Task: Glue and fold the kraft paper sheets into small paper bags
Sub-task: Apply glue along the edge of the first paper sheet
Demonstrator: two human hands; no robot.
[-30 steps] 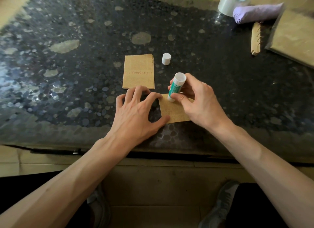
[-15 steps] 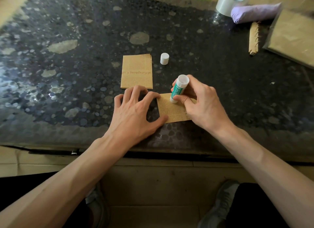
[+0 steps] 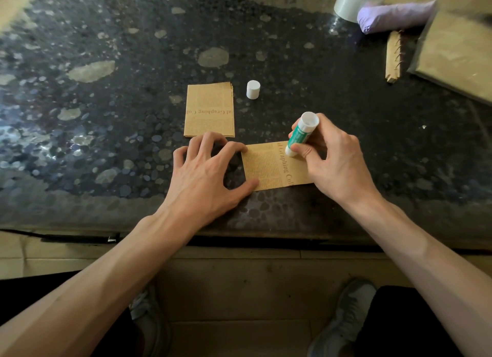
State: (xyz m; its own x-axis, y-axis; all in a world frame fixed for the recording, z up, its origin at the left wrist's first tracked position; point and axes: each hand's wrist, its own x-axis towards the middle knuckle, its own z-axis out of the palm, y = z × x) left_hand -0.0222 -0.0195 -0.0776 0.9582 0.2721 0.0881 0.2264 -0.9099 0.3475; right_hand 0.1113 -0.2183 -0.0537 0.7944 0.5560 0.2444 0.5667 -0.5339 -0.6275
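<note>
While being glued, kraft sheet (image 3: 269, 167): flat on desk (image 3: 133, 143) between both hands' fingers, long axis left-right.
Glue stick (image 3: 302, 134): tilted, tip on sheet's far edge, gripped in curled fingers of right hand (image 3: 335, 162).
Left hand (image 3: 205, 175): spread fingertips pinning sheet's left edge.
Count: one loose sheet, one stack (image 3: 209, 110) beyond left fingers, one cap (image 3: 253, 89).

Forearms (image 3: 133, 263): bare up to the frame edge.
Trousers (image 3: 399, 324): black.
Shoes (image 3: 343, 311): grey trainers, one on each foot.

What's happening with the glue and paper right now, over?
Right hand grips glue stick, tip on kraft sheet. Left hand pins sheet's left edge. White cap stands apart, behind.
</note>
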